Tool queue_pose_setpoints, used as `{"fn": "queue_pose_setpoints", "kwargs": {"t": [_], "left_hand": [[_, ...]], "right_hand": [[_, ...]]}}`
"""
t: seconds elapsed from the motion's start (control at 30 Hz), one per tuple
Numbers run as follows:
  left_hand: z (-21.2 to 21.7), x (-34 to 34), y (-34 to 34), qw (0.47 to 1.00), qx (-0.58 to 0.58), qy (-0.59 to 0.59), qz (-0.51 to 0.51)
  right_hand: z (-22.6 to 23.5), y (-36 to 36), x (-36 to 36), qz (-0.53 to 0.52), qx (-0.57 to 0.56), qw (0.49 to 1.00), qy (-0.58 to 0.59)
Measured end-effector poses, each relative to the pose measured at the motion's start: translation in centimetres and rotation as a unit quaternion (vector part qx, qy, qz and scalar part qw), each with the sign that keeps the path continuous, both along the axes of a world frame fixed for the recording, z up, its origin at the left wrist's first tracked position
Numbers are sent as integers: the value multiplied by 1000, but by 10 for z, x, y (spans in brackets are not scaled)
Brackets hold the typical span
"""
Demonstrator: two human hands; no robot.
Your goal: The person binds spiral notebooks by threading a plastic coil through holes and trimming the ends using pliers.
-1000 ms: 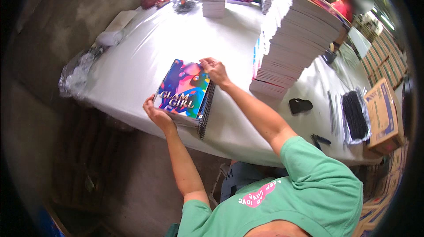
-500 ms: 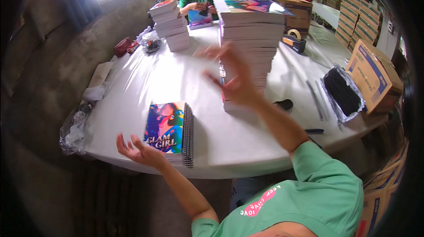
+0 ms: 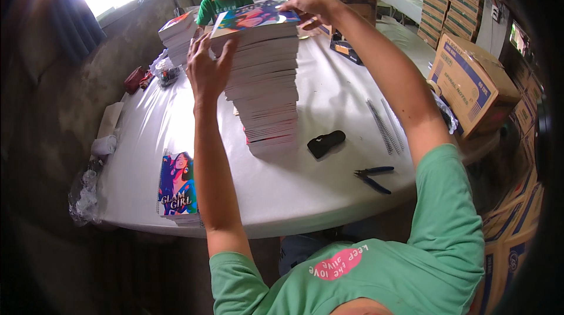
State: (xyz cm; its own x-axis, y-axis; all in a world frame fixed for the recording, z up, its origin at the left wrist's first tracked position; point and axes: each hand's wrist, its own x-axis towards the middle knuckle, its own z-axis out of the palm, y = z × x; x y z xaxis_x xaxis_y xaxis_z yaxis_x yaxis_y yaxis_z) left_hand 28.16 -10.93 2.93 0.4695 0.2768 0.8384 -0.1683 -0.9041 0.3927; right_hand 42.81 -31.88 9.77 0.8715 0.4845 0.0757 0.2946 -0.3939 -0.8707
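A tall stack of unbound books (image 3: 261, 80) with white page edges stands on the table in front of me, a colourful printed cover (image 3: 252, 17) on top. My left hand (image 3: 210, 69) is raised at the stack's upper left side, fingers spread, thumb near the cover's front edge. At the far right corner of the cover, my right hand (image 3: 309, 11) bends its fingers around the edge of the top book. Front left on the table lies a pile of spiral notebooks (image 3: 178, 189) with a bright illustrated cover, partly hidden by my left forearm.
Right of the stack lie a black object (image 3: 326, 144), pliers (image 3: 376, 178) with dark handles and metal spiral coils (image 3: 385, 127). A carton (image 3: 470, 89) stands at the right edge. Another book stack (image 3: 179, 36) and a person in green (image 3: 223, 4) are behind.
My right hand has reached forward to the top of the stack. My left hand has left the spiral notebooks and risen to the stack's left side. The view has shifted right.
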Motion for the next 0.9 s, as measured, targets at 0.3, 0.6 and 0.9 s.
{"fn": "queue_pose_setpoints", "kwargs": {"t": [0.3,0.6,0.9], "left_hand": [[19,-8,-28,998,38,30,-38],[0,5,-1,984,134,-22,-119],[-2,2,-5,986,24,-97,-132]], "right_hand": [[9,-1,17,3,72,997,5],[16,-5,34,34,-24,995,-90],[37,4,51,46,-43,991,-116]]}}
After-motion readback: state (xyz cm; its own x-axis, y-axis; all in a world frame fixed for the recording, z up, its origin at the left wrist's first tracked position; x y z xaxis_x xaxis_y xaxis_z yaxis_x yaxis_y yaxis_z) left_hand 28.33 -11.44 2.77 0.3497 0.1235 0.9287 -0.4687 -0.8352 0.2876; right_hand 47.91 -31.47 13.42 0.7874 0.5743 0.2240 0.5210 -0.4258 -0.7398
